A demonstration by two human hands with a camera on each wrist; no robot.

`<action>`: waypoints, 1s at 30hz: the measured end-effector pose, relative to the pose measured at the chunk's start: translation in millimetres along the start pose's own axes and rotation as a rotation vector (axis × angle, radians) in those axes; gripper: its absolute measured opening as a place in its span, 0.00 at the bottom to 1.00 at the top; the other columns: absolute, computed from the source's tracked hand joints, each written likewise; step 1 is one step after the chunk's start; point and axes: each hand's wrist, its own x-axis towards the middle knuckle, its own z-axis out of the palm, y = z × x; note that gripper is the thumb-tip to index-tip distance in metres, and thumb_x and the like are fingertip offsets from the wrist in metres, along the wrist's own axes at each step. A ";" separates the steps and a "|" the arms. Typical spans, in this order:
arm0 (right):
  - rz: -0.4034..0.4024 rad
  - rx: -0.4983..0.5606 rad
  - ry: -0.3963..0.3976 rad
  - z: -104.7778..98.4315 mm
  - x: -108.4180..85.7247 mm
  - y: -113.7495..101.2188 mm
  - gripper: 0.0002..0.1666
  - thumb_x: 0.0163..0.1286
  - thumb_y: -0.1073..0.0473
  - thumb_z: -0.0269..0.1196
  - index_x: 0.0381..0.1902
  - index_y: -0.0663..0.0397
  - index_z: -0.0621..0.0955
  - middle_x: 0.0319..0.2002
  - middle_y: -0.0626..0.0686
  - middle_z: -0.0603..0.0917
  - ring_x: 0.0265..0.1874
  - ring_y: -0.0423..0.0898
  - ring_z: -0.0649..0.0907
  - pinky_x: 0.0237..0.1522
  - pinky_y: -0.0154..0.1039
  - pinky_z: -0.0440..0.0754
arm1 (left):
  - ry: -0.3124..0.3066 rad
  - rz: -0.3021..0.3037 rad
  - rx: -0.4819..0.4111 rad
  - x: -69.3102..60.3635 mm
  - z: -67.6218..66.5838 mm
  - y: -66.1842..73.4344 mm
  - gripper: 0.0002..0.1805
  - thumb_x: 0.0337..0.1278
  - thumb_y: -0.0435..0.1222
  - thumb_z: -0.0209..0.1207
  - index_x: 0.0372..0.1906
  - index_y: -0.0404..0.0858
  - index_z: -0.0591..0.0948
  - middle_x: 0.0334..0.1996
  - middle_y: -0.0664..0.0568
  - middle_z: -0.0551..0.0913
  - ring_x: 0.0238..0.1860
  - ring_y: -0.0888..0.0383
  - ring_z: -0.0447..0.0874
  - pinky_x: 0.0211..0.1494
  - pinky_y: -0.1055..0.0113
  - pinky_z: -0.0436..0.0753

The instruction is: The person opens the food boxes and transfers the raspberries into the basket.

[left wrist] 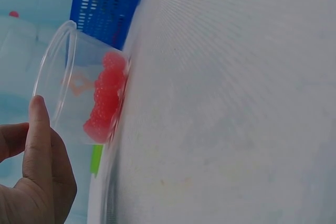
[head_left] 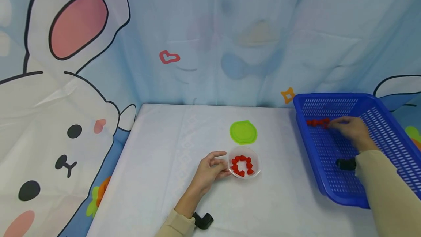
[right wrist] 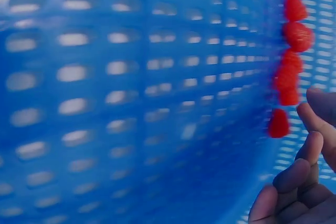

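Note:
A clear plastic cup (head_left: 256,171) stands on the white table, with several small red berries (left wrist: 107,98), bumpy like raspberries, on its bottom. My left hand (head_left: 210,169) is at the cup's left side, one straight finger touching the rim in the left wrist view. Inside the blue basket (head_left: 307,149), my right hand (head_left: 353,131) reaches toward a row of more red berries (head_left: 315,122). In the right wrist view, the fingers (right wrist: 310,148) are beside these berries (right wrist: 298,36), and no berry shows between them.
A green lid (head_left: 243,132) lies on the table (head_left: 158,156) behind the cup. The basket stands at the table's right side, its walls raised around the right hand. A cartoon-printed curtain (head_left: 204,17) hangs behind and at the left.

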 end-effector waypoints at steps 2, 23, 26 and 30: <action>-0.029 -0.006 0.045 -1.2 -4.7 -8.8 0.30 0.76 0.53 0.56 0.60 0.78 0.72 0.63 0.79 0.66 0.64 0.77 0.62 0.60 0.77 0.61 | 0.000 0.004 0.000 0.1 0.1 -0.4 0.21 0.64 0.25 0.62 0.61 0.35 0.77 0.39 0.43 0.80 0.36 0.53 0.83 0.45 0.56 0.88; -0.383 0.055 0.001 2.7 -124.8 -131.1 0.31 0.73 0.38 0.60 0.61 0.55 0.80 0.35 0.58 0.78 0.29 0.53 0.71 0.22 0.44 0.66 | 0.001 0.006 0.003 -1.3 1.4 2.8 0.21 0.65 0.24 0.61 0.62 0.32 0.76 0.39 0.41 0.81 0.37 0.53 0.83 0.46 0.58 0.89; -0.433 0.073 -0.004 12.0 -143.2 -140.5 0.26 0.73 0.41 0.61 0.59 0.53 0.82 0.25 0.56 0.72 0.22 0.51 0.68 0.18 0.42 0.64 | 0.003 0.004 0.004 -2.0 1.8 2.6 0.21 0.65 0.25 0.61 0.62 0.32 0.76 0.39 0.42 0.81 0.37 0.53 0.83 0.46 0.58 0.89; -0.500 0.097 0.009 28.4 -160.5 -149.0 0.21 0.73 0.45 0.63 0.55 0.52 0.84 0.22 0.54 0.66 0.19 0.49 0.65 0.16 0.42 0.62 | 0.004 0.007 0.006 -3.0 2.1 2.0 0.21 0.64 0.25 0.61 0.62 0.32 0.76 0.39 0.42 0.81 0.37 0.53 0.83 0.46 0.58 0.89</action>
